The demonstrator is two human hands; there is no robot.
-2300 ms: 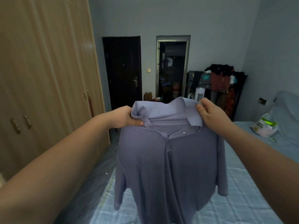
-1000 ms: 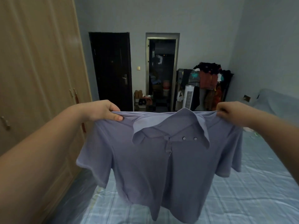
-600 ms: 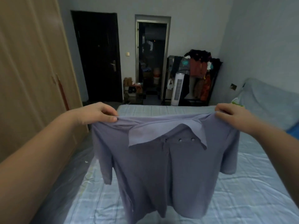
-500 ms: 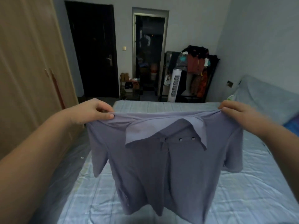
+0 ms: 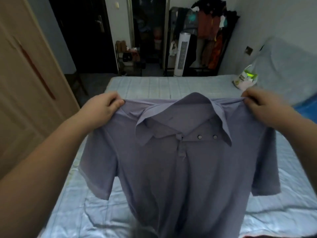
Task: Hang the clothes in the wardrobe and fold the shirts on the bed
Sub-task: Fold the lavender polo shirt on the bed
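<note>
The purple polo shirt hung over the bed, its front facing the person, hem low near the sheet and sleeves drooping free. To lay it down well, I judged the hem should land first. The shoulders should then be lowered evenly with the cloth kept taut, so the body spread flat. The left grip pinched one shoulder, fingers curled tight round the cloth, and the right grip pinched the other likewise. Farther off, a plastic bag lay on the bed, with a clothes rack beyond.
</note>
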